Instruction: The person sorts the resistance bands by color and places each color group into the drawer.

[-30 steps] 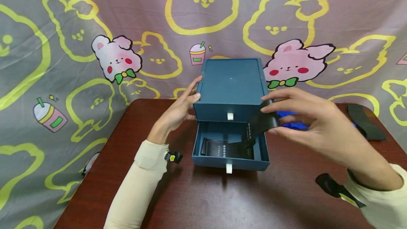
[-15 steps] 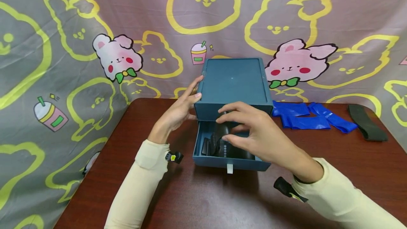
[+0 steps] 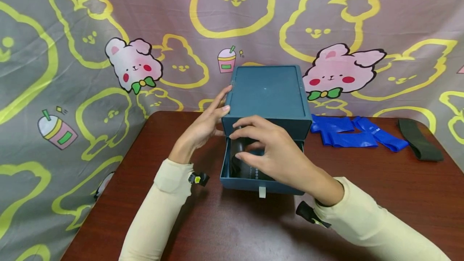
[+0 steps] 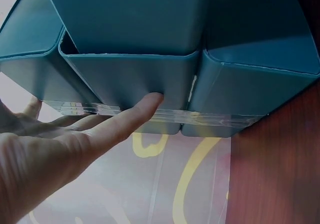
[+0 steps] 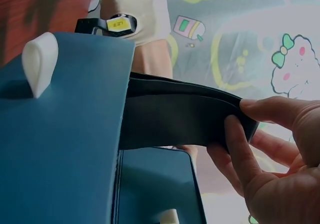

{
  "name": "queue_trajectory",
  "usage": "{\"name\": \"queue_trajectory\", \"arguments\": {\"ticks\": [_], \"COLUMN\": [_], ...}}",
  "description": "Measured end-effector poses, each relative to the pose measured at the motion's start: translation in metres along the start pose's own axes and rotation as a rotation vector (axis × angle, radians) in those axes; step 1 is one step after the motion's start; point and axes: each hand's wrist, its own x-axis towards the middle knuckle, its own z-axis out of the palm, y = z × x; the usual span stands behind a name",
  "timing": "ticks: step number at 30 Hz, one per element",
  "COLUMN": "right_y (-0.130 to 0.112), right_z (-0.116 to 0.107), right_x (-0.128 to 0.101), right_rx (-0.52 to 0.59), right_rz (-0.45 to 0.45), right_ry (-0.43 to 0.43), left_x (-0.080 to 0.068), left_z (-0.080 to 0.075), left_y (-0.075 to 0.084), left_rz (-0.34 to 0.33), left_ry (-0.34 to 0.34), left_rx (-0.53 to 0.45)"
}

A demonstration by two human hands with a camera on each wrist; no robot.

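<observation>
Right hand (image 3: 270, 154) sits over the open lower drawer (image 3: 261, 186) of the teal box (image 3: 268, 92), nearest the viewer on the dark red surface (image 3: 232, 228). Its fingers and thumb pinch a folded black band (image 5: 185, 116); the band's free end hangs down into the drawer, seen best from the right wrist. Step in hand looks like tucking the band into the drawer. Next move likely calls for pushing the fold flat below the drawer rim, then letting go, so nothing snags when the drawer slides. Left hand (image 3: 203, 126) is flat, fingers straight, pressing the box's left side to steady it. Farther back right, blue bands (image 3: 353, 134) and another black band (image 3: 418, 144) lie on the surface, well apart from the box.
</observation>
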Motion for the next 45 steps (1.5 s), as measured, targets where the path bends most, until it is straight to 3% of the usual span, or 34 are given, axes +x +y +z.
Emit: {"name": "queue_trajectory", "arguments": {"ticks": [8, 15, 24, 34, 45], "right_y": [0.003, 0.022, 0.042, 0.058, 0.059], "right_z": [0.004, 0.002, -0.007, -0.018, -0.042], "right_x": [-0.002, -0.024, -0.053, -0.070, -0.086], "right_rx": [0.010, -0.054, -0.185, -0.345, -0.448], "right_rz": [0.025, 0.086, 0.103, 0.089, 0.067], "right_ry": [-0.010, -0.016, -0.019, -0.012, 0.098], "left_x": [0.001, 0.000, -0.001, 0.001, 0.001], "left_z": [-0.001, 0.001, 0.002, 0.001, 0.002], "left_y": [0.000, 0.003, 0.004, -0.001, 0.001], "left_rz": [0.014, 0.009, 0.012, 0.012, 0.005], "left_ry": [-0.014, -0.014, -0.013, -0.007, -0.009], "left_rx": [-0.014, -0.005, -0.008, -0.009, -0.022]}}
